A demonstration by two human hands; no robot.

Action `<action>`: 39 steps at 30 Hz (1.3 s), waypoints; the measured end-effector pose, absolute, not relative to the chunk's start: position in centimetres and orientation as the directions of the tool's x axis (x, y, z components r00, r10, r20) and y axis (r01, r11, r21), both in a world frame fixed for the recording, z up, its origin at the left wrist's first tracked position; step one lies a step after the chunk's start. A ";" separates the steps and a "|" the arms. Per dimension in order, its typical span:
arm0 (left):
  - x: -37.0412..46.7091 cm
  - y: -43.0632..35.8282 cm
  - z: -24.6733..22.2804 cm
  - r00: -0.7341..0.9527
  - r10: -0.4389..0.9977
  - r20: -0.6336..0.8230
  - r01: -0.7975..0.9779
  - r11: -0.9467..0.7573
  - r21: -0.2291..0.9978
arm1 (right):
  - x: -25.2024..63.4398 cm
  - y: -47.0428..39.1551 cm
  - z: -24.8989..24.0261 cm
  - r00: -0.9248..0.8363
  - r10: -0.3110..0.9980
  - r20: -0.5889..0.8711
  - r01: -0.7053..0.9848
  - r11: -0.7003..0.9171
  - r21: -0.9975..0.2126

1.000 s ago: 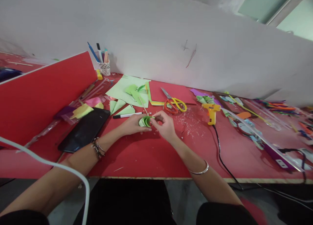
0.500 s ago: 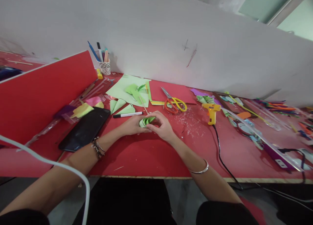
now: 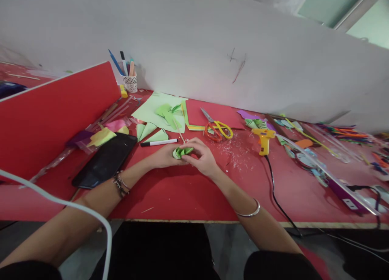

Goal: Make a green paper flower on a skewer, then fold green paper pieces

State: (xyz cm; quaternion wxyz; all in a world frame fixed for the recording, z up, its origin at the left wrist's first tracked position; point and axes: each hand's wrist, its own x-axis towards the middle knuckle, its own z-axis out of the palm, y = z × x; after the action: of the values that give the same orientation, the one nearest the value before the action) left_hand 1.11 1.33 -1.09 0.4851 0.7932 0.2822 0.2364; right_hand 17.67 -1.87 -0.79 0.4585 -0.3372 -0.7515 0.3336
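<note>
Green curled paper [image 3: 182, 152] is between both hands, touching each; its longer side seems to run from left hand [image 3: 166, 155] to right hand [image 3: 203, 156]. Left fingers curve around it, right fingers lightly pinch its edge. Beyond the left lies a marker [image 3: 159, 142].

Smooth pale grey wall [image 3: 182, 45] across upper frame – dark scribbled lines [image 3: 239, 68] right of centre. Pale green flat panel [image 3: 370, 22] beside light straight frame bar [image 3: 354, 8], upper right. Red-topped table [image 3: 188, 199] spanning middle, rough tan front edge. Grey floor [image 3: 226, 247] at bottom, dim – wall brighter around centre.
</note>
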 end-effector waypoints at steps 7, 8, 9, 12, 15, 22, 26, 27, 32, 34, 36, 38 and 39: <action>1.1 1.7 -1.7 0.676 0.726 0.127 0.242 -0.381 0.892 | 17.6 -1.9 -0.6 -0.333 0.769 0.546 0.272 0.633 -0.725; 1.1 1.8 -1.8 0.675 0.725 0.136 0.248 -0.397 0.884 | 17.6 -1.9 -0.6 -0.324 0.772 0.547 0.270 0.630 -0.728; 1.1 1.7 -1.8 0.675 0.723 0.150 0.252 -0.417 0.873 | 17.6 -1.9 -0.6 -0.315 0.776 0.547 0.267 0.625 -0.733; 1.1 1.7 -1.9 0.660 0.721 0.213 0.258 -0.484 0.837 | 17.5 -1.9 -0.8 -0.298 0.782 0.547 0.259 0.618 -0.742; 1.1 1.4 -1.8 0.649 0.721 0.243 0.259 -0.509 0.821 | 17.5 -1.9 -0.8 -0.279 0.783 0.556 0.273 0.620 -0.736; 1.2 0.9 -0.7 0.697 0.663 0.273 0.256 -0.586 0.769 | 17.4 -1.9 -1.0 -0.220 0.801 0.556 0.275 0.598 -0.753; 1.1 1.0 -0.6 0.702 0.662 0.263 0.276 -0.593 0.756 | 17.4 -2.0 -1.0 -0.228 0.791 0.567 0.275 0.611 -0.742; 1.1 1.1 -0.7 0.703 0.663 0.258 0.276 -0.589 0.760 | 17.3 -2.1 -1.0 -0.231 0.789 0.570 0.274 0.614 -0.740; 1.0 1.2 -1.0 0.698 0.669 0.255 0.266 -0.573 0.775 | 17.2 -2.3 -0.7 -0.239 0.772 0.589 0.268 0.635 -0.724; 1.0 1.2 -1.0 0.689 0.677 0.260 0.268 -0.571 0.776 | 17.1 -2.4 -0.5 -0.241 0.766 0.595 0.276 0.642 -0.715; 1.0 1.2 -1.0 0.684 0.682 0.259 0.269 -0.566 0.780 | 17.1 -2.5 -0.3 -0.241 0.760 0.603 0.283 0.650 -0.706; 1.1 1.2 -0.9 0.688 0.679 0.255 0.265 -0.562 0.783 | 17.1 -2.7 -0.1 -0.243 0.751 0.614 0.278 0.660 -0.698; 1.1 1.2 -0.8 0.690 0.677 0.257 0.263 -0.565 0.782 | 17.1 -2.7 0.0 -0.242 0.747 0.620 0.268 0.665 -0.697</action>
State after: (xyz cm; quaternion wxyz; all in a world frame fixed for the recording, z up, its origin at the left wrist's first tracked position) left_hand 1.06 1.15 -0.84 0.3733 0.8399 0.2798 0.2773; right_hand 17.07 -2.69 -0.02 0.5153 -0.3369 -0.7530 0.2322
